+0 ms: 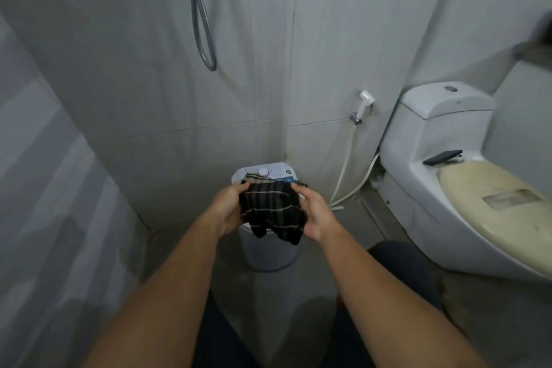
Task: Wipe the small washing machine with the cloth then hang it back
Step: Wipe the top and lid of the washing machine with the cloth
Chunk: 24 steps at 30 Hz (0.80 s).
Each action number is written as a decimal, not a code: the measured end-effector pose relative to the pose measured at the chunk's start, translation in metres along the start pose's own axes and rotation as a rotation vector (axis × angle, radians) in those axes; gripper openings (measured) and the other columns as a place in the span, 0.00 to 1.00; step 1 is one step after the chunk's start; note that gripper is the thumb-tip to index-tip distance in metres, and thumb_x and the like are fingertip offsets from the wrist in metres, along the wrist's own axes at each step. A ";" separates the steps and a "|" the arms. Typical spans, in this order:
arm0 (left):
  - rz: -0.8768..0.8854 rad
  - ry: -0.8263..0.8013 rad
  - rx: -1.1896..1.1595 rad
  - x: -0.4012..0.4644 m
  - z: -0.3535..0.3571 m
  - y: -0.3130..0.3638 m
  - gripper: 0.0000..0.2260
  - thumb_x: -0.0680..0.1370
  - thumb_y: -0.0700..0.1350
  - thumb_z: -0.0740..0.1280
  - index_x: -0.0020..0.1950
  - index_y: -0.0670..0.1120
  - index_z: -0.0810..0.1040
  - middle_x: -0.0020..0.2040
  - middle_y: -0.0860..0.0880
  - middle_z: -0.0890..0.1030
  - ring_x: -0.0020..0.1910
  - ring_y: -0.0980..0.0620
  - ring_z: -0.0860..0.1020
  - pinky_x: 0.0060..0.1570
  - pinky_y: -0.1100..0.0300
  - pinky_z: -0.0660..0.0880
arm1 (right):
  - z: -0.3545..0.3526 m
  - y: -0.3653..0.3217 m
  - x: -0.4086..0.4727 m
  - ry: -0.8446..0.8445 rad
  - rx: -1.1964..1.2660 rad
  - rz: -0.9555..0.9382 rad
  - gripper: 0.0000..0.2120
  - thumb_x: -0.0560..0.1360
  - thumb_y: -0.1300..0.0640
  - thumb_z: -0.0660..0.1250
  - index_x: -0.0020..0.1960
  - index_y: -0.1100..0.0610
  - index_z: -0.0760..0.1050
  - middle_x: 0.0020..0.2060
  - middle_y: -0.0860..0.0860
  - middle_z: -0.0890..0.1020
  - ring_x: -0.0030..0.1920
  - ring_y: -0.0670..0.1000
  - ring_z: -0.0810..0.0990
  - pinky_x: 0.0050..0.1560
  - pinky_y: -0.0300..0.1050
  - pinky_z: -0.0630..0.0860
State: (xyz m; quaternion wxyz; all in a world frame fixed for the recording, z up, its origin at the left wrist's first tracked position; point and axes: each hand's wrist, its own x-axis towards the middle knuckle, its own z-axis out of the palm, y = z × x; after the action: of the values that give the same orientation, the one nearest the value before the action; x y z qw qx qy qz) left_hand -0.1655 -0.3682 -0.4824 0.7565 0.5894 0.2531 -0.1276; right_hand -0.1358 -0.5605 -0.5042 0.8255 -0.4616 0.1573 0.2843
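A small white washing machine (270,251) stands on the floor against the tiled wall, its control panel with a round dial at the back of the top. A black cloth (273,209) with thin pale stripes is stretched between both hands above the machine's lid and hides most of it. My left hand (228,207) grips the cloth's left edge. My right hand (313,212) grips its right edge. The cloth's lower corners hang loose in front of the machine.
A white toilet (433,185) with a yellowed lid stands to the right, a dark phone (442,157) on its rim. A bidet sprayer (363,106) and hose hang on the wall between. A shower hose (203,24) loops above. My knees are at the bottom.
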 end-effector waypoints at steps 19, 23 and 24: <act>0.452 0.261 0.981 -0.003 -0.001 0.017 0.09 0.76 0.37 0.67 0.50 0.47 0.85 0.45 0.44 0.85 0.45 0.45 0.83 0.47 0.57 0.77 | 0.008 -0.051 0.012 -0.042 -1.285 -0.259 0.11 0.67 0.64 0.78 0.49 0.60 0.86 0.44 0.59 0.87 0.41 0.52 0.82 0.54 0.58 0.83; 0.465 0.238 1.029 -0.004 -0.003 0.026 0.06 0.79 0.42 0.67 0.42 0.49 0.78 0.47 0.43 0.82 0.44 0.45 0.79 0.44 0.58 0.72 | 0.004 -0.058 0.014 -0.057 -1.143 -0.310 0.03 0.67 0.59 0.76 0.36 0.55 0.84 0.31 0.48 0.82 0.36 0.46 0.79 0.42 0.40 0.77; 0.452 0.222 0.972 -0.004 -0.002 0.029 0.08 0.80 0.42 0.66 0.41 0.48 0.76 0.47 0.44 0.80 0.43 0.47 0.78 0.43 0.59 0.70 | 0.004 -0.060 0.012 -0.062 -1.052 -0.308 0.04 0.67 0.56 0.75 0.34 0.53 0.82 0.31 0.48 0.80 0.36 0.47 0.78 0.41 0.39 0.74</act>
State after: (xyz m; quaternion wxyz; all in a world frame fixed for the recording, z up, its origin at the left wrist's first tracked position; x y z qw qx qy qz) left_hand -0.1555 -0.3588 -0.4569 0.3744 0.9207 0.1105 -0.0013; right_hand -0.0895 -0.5780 -0.4686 0.5197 -0.8210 -0.1000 0.2140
